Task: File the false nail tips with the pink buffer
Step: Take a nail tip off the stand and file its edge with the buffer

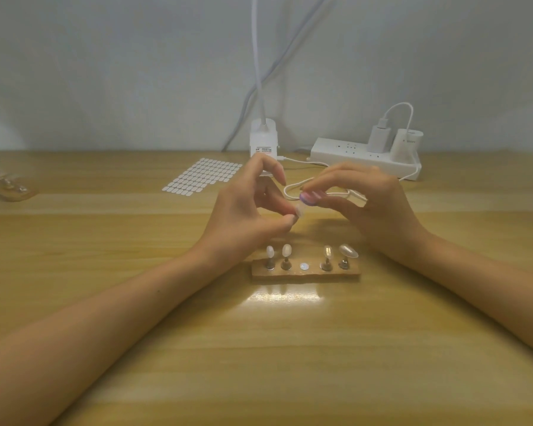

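Over the middle of the wooden desk (259, 348), the left hand (243, 216) and right hand (376, 207) hover just behind the wooden stand (290, 273) of four mounted tips, the right hand gripping the pink buffer (313, 197) just beside the false nail tip (299, 212) pinched in the left hand's fingertips.

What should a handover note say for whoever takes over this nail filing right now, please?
Left hand: pinches one false nail tip above the wooden holder.
Right hand: holds the pink buffer, its end close to that tip.
Holder: four tips stand on pegs; the middle spot has none.
Done: cannot tell which tips are filed.
Left: probably finish the held tip, reseat it, then file the others as needed.
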Demonstrator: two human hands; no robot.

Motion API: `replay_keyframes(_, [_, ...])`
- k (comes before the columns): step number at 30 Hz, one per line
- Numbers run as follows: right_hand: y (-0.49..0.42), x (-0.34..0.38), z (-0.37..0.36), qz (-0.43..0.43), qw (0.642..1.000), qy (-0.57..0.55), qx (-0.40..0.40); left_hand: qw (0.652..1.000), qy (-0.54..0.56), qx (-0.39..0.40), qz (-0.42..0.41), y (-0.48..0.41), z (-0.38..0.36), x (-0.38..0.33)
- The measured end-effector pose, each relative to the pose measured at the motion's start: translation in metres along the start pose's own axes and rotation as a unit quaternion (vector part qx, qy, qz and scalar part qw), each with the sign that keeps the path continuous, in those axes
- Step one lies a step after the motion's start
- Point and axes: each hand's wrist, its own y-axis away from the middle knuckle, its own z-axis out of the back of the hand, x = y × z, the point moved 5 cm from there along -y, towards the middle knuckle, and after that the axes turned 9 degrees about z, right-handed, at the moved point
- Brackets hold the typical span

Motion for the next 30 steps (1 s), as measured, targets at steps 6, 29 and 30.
replay_keyframes(6, [-0.001, 0.002, -0.003, -0.002, 1.000, 0.013, 0.007, 1.000, 0.001, -0.007, 0.002, -0.001, 0.002, 0.002])
replay_keyframes(29, [-0.003, 0.008, -0.005, 0.003, 0.999, 0.044, 0.008, 0.991, 0.112, 0.017, 0.068, -0.004, 0.001, 0.012])
replay_keyframes(30, [-0.003, 0.008, -0.003, 0.003, 0.999, 0.041, -0.002, 0.991, 0.116, 0.019, 0.071, -0.004, 0.000, 0.012])
